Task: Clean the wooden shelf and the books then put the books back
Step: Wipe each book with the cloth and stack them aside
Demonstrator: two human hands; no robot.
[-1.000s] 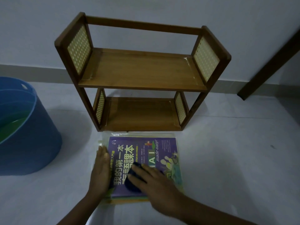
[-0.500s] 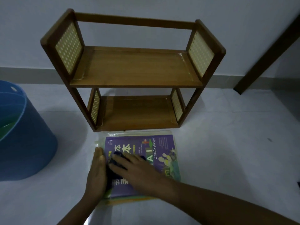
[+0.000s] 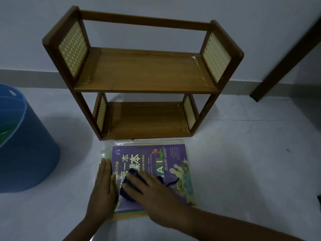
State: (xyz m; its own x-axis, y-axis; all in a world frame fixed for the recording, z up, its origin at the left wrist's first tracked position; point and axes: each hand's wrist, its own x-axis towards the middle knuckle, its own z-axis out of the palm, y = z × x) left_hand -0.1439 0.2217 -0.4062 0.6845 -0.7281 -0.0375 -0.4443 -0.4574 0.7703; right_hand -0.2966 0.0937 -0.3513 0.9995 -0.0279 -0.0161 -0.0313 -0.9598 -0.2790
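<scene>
Right hand [image 3: 152, 193]: palm down on the purple cover, fingers spread and flattened over a dark blue cloth [image 3: 132, 185], pressing it to the book rather than gripping it. Forearm enters from 4 o'clock.
Left hand [image 3: 102, 186]: open and flat, fingers together and pointing to 12 o'clock, lying along the left edge of the stack. It holds nothing, only steadies.
Cloth: bunched, mostly under the right fingers; a dark loose strand trails out toward 3 o'clock across the cover.
Purple book [image 3: 156, 164]: top of the stack, face up, large white characters and the words "made easy" readable, a pale green picture at its right side. Lies flat on the floor.
Stack of books [image 3: 128, 213]: green and yellow edges show beneath the purple one at 6 o'clock; a clear plastic sleeve or folder edge shows at 12 o'clock. Count cannot be told.
Wooden shelf [image 3: 142, 72]: at 12 o'clock from the stack, just beyond it, upright with its back to the wall. Two boards, both bare; pale perforated panels in each side frame.
Blue bucket [image 3: 26, 150]: at 9 o'clock, well apart from the books, partly cut by the frame; something green inside.
Floor [image 3: 243, 171]: pale, light grey.
Dark wooden post [image 3: 284, 60]: at 2 o'clock, slanting against the wall.
</scene>
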